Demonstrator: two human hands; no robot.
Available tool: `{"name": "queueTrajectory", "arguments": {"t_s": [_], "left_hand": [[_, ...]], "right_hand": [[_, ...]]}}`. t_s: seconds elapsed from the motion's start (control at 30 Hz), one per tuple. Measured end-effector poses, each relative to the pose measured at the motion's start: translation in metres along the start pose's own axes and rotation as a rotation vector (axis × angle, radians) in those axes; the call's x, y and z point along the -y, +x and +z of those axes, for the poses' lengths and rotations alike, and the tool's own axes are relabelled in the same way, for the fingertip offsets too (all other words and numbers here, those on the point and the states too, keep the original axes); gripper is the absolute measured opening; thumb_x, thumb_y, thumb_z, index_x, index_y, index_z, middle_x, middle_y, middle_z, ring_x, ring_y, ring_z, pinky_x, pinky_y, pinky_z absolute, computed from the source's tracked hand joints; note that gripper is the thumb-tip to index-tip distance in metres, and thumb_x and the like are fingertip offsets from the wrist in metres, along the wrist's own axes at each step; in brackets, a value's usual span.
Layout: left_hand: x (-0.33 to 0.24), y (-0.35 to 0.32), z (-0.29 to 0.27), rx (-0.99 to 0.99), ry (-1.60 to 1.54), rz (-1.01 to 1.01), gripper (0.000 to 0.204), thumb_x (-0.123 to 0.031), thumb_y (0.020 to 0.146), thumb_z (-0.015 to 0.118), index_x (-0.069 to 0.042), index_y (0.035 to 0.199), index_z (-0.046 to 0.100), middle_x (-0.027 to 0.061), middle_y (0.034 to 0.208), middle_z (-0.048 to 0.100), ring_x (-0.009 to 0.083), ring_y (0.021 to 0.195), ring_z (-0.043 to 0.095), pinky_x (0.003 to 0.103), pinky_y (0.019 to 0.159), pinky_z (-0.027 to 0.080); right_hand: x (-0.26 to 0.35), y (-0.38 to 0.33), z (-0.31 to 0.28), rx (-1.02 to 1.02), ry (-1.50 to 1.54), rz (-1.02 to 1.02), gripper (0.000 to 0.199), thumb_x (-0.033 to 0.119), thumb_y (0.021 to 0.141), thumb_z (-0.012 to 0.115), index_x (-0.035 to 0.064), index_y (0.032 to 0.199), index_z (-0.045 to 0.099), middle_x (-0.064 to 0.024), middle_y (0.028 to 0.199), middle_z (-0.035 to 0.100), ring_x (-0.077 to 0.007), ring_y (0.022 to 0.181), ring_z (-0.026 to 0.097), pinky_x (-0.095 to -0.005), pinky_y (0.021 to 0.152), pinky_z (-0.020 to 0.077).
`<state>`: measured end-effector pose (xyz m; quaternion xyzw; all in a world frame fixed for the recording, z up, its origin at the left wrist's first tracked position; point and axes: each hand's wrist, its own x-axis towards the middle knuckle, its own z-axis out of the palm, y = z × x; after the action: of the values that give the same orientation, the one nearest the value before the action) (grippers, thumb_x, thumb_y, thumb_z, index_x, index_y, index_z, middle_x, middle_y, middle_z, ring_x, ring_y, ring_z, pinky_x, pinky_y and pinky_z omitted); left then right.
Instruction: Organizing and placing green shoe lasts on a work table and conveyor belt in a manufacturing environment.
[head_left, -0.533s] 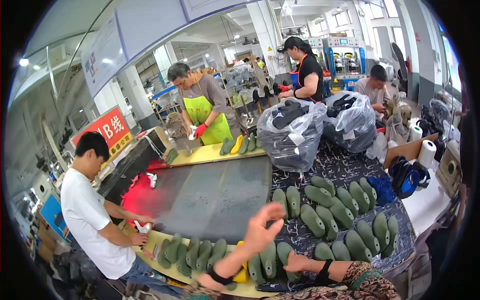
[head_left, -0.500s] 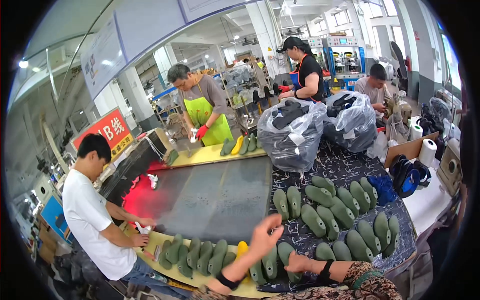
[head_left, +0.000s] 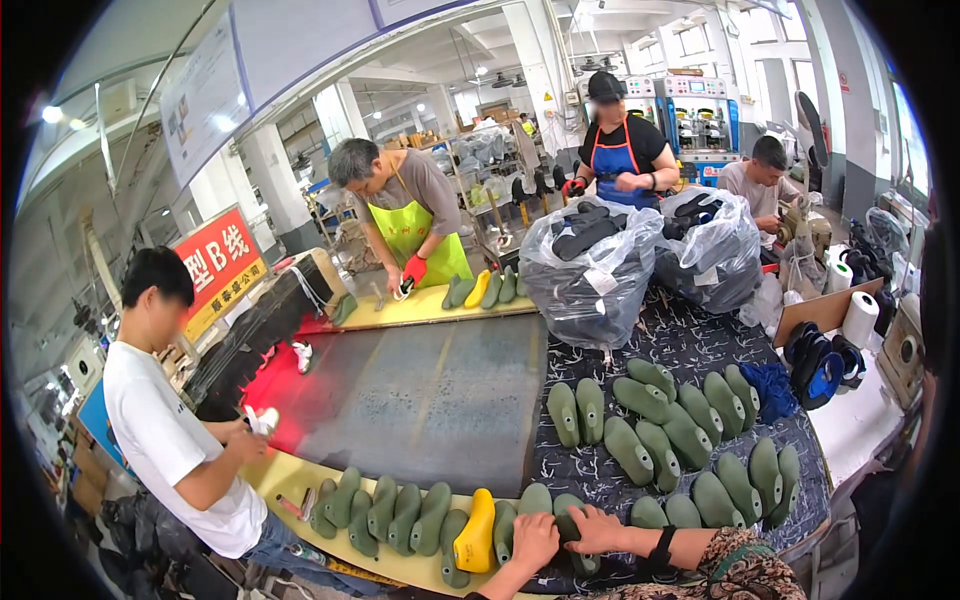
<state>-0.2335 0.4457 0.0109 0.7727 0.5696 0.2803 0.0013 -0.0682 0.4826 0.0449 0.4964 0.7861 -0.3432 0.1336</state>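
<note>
At the near edge, my left hand (head_left: 533, 543) is closed on a green shoe last (head_left: 534, 497), whose rounded end shows above my fingers. Close beside it, my right hand (head_left: 597, 530) grips a neighbouring green last (head_left: 566, 509), partly covering it. The palms and undersides of both lasts are hidden. To the left of my left hand stands a yellow shoe last (head_left: 477, 532), with a row of green lasts (head_left: 407, 518) beyond it along the yellow board (head_left: 375, 562).
Grouped green lasts (head_left: 687, 435) lie on the dark patterned cloth (head_left: 580, 478) at right, before clear bags (head_left: 590, 285) of dark shoe parts. A dark conveyor belt (head_left: 420, 400) runs left. A person in white (head_left: 160, 430) holds a white shoe; another in a lime apron (head_left: 415, 235) works across.
My left hand has come down from above the board onto a last. My right hand has shifted slightly left. The person in white has raised the white shoe, and the far aproned person has turned.
</note>
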Motion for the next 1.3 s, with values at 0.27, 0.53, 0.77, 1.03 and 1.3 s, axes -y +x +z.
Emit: {"name": "queueTrajectory", "arguments": {"t_s": [0.27,0.53,0.77,1.03,1.3], "left_hand": [[0.011,0.001,0.03,0.232,-0.036,-0.161,0.024,-0.016,0.074,0.055,-0.007,0.095,0.063,0.0062,0.114,0.058,0.026,0.119,0.042,0.046,0.092,0.031],[0.019,-0.001,0.03,0.218,-0.096,-0.188,0.022,-0.015,0.075,0.053,-0.008,0.092,0.065,0.0044,0.115,0.058,0.0254,0.121,0.04,0.045,0.094,0.029],[0.02,-0.005,0.029,0.199,-0.11,-0.195,0.022,-0.015,0.076,0.052,-0.008,0.092,0.065,0.004,0.116,0.057,0.0251,0.121,0.04,0.045,0.094,0.03],[0.019,-0.003,0.029,0.24,-0.095,-0.198,0.022,-0.016,0.077,0.052,-0.009,0.093,0.065,0.0033,0.116,0.058,0.025,0.121,0.04,0.045,0.094,0.031],[0.022,-0.002,0.031,0.25,-0.069,-0.189,0.021,-0.016,0.077,0.052,-0.009,0.092,0.066,0.0032,0.116,0.058,0.0252,0.121,0.04,0.044,0.095,0.031]], "right_hand": [[0.003,0.026,0.046,-0.264,-0.216,-0.186,0.049,0.039,0.078,0.049,0.0086,0.116,0.057,-0.022,0.142,0.02,-0.0428,0.132,0.013,-0.0586,0.1,0.0181],[0.005,0.022,0.044,-0.268,-0.187,-0.214,0.048,0.038,0.077,0.05,0.0136,0.118,0.056,-0.0209,0.142,0.02,-0.0408,0.132,0.014,-0.056,0.101,0.0192],[0.005,0.021,0.044,-0.276,-0.135,-0.228,0.048,0.039,0.076,0.051,0.0125,0.115,0.058,-0.0209,0.142,0.021,-0.0413,0.132,0.014,-0.0558,0.102,0.0183],[0.003,0.021,0.044,-0.287,-0.126,-0.226,0.05,0.039,0.076,0.05,0.0123,0.118,0.056,-0.0207,0.142,0.021,-0.0412,0.132,0.014,-0.0544,0.103,0.0179],[0.001,0.023,0.045,-0.296,-0.112,-0.239,0.051,0.039,0.077,0.049,0.0125,0.12,0.054,-0.0207,0.142,0.021,-0.041,0.132,0.014,-0.0544,0.102,0.0176]]}}
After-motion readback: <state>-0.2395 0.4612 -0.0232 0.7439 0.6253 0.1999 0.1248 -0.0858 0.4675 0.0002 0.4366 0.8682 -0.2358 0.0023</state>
